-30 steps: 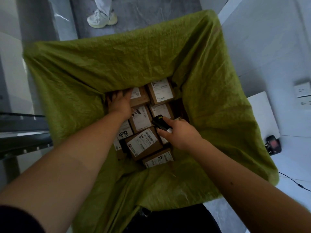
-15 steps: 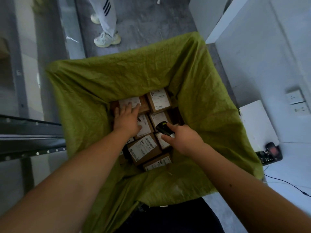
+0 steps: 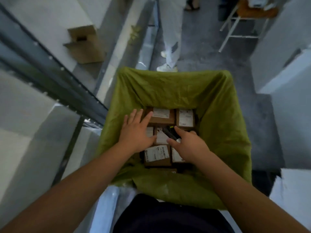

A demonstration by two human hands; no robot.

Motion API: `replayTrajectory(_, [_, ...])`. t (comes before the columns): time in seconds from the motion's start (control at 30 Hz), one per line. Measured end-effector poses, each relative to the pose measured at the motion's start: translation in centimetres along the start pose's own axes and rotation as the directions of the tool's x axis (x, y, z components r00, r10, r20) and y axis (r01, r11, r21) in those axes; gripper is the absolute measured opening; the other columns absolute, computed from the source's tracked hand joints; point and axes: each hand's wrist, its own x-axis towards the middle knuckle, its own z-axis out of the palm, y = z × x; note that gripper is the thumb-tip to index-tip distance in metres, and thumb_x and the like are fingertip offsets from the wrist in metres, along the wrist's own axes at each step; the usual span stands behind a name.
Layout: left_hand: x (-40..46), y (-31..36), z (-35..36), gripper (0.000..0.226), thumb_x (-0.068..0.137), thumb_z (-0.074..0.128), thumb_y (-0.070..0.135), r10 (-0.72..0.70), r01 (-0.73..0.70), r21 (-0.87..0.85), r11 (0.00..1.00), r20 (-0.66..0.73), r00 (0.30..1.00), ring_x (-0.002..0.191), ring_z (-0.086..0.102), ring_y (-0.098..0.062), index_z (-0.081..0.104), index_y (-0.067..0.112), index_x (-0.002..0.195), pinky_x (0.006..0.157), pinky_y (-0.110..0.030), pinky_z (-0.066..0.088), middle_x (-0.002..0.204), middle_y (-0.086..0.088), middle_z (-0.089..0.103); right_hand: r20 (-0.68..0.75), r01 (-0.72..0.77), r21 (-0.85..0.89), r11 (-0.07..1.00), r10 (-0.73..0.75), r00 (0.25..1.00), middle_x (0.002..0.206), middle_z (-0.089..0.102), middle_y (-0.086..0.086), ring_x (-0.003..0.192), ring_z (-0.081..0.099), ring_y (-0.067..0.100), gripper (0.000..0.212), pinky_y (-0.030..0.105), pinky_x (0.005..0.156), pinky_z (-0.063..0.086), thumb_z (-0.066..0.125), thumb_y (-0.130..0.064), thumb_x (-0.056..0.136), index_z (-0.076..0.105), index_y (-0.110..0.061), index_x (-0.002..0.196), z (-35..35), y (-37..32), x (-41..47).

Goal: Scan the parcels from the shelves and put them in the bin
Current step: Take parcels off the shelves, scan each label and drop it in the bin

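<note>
A bin lined with a green bag point(image 3: 223, 115) stands in front of me, with several brown labelled parcels point(image 3: 157, 155) lying flat on its bottom. My left hand point(image 3: 136, 132) is inside the bin with its fingers spread straight, above the parcels at the left; whether it touches them I cannot tell. My right hand point(image 3: 190, 145) grips a black handheld scanner point(image 3: 170, 133), which points toward the far side over the middle parcels. Two more parcels point(image 3: 162, 116) lie against the bin's far wall.
Dark metal shelf rails point(image 3: 55, 79) run along the left, with an open cardboard box point(image 3: 84, 42) on the shelf behind them. A person in pale trousers and white shoes point(image 3: 170, 52) stands just beyond the bin. White surfaces point(image 3: 286, 64) flank the right side.
The view has tilted up and forward, showing more of the shelf and floor. My left hand has lifted off the far-left parcel and drawn back with its fingers spread. The right hand still holds the scanner.
</note>
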Motion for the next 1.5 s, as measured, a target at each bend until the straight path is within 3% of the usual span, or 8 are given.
replayTrajectory(0.2, [-11.7,-0.7,-3.7,0.105,0.084,0.054,0.079,-0.322,0.317,-0.054,0.947,-0.174,0.931,0.160,-0.008,-0.031,-0.002,0.043,0.165,0.128,-0.054,-0.005,0.175,-0.007,-0.002,0.088,0.354,0.053,0.934,-0.358,0.930,0.111,0.064,0.007,0.077,0.067,0.023,0.088,0.036,0.061,0.054,0.031,-0.087,0.077,0.028,-0.049,0.156,-1.6,-2.7,-2.2])
replayTrajectory(0.3, [-17.6,-0.5,-5.2,0.104,0.085,0.056,0.078,-0.493,0.477,-0.126,0.870,-0.215,0.843,0.161,-0.007,-0.030,0.002,0.041,0.165,0.129,-0.054,-0.002,0.175,-0.006,0.002,0.126,0.477,0.033,0.879,-0.477,0.870,0.118,0.063,0.009,0.097,0.064,0.025,0.092,0.040,0.078,0.055,0.030,-0.087,0.075,0.031,-0.045,0.157,-2.1,-5.1,-4.5])
replayTrajectory(0.4, [-23.6,-0.5,-6.1,0.099,0.087,0.056,0.075,-0.636,0.599,-0.213,0.772,-0.238,0.735,0.161,-0.009,-0.027,0.005,0.041,0.165,0.129,-0.052,-0.003,0.175,-0.004,0.001,0.135,0.611,-0.006,0.792,-0.604,0.785,0.132,0.061,0.013,0.119,0.059,0.035,0.076,0.047,0.099,0.051,0.043,-0.074,0.092,0.034,-0.038,0.158,-1.7,-8.1,-7.2])
replayTrajectory(0.6, [-35.2,-1.2,-6.8,0.096,0.092,0.055,0.072,-0.798,0.726,-0.331,0.603,-0.269,0.540,0.161,-0.008,-0.027,0.001,0.040,0.165,0.128,-0.052,-0.003,0.176,-0.003,0.001,0.193,0.806,-0.023,0.591,-0.788,0.584,0.131,0.061,0.005,0.116,0.060,0.026,0.065,0.041,0.098,0.049,0.045,-0.063,0.101,0.034,-0.034,0.158,1.3,-14.6,-13.8])
replayTrajectory(0.77, [-44.0,0.3,-5.7,0.093,0.092,0.055,0.074,-0.884,0.790,-0.400,0.464,-0.259,0.388,0.161,-0.010,-0.029,0.008,0.040,0.165,0.128,-0.054,-0.003,0.176,-0.004,0.000,0.253,0.879,-0.033,0.475,-0.847,0.467,0.142,0.055,0.009,0.117,0.060,0.028,0.073,0.040,0.096,0.051,0.043,-0.076,0.094,0.031,-0.044,0.158,4.4,-17.6,-19.1])
replayTrajectory(1.07, [-59.9,7.5,-4.1,0.094,0.092,0.054,0.074,-0.939,0.851,-0.418,0.319,-0.264,0.222,0.161,-0.012,-0.028,0.004,0.042,0.165,0.129,-0.053,-0.003,0.176,-0.004,-0.001,0.361,0.979,-0.123,0.164,-0.912,0.198,0.109,0.057,0.006,0.087,0.058,0.021,0.059,0.035,0.067,0.047,0.044,-0.072,0.096,0.039,-0.046,0.149,8.7,-18.3,-33.5])
replayTrajectory(1.27, [-69.8,12.2,-3.3,0.096,0.090,0.054,0.076,-0.944,0.854,-0.441,0.278,-0.290,0.158,0.161,-0.007,-0.029,0.006,0.041,0.165,0.130,-0.054,0.001,0.175,-0.005,0.005,0.415,0.986,-0.164,-0.026,-0.909,0.045,0.129,0.059,0.011,0.113,0.057,0.028,0.067,0.037,0.088,0.050,0.047,-0.071,0.097,0.034,-0.044,0.157,9.4,-16.7,-43.6])
replayTrajectory(1.5, [-79.0,16.7,-2.9,0.096,0.090,0.058,0.074,-0.953,0.875,-0.440,0.202,-0.294,0.073,0.161,-0.009,-0.028,0.007,0.043,0.164,0.130,-0.054,0.001,0.176,-0.003,0.003,0.452,0.954,-0.232,-0.190,-0.890,-0.067,0.124,0.052,0.011,0.101,0.058,0.030,0.066,0.044,0.089,0.055,0.044,-0.075,0.095,0.034,-0.046,0.154,9.6,-15.6,-54.0])
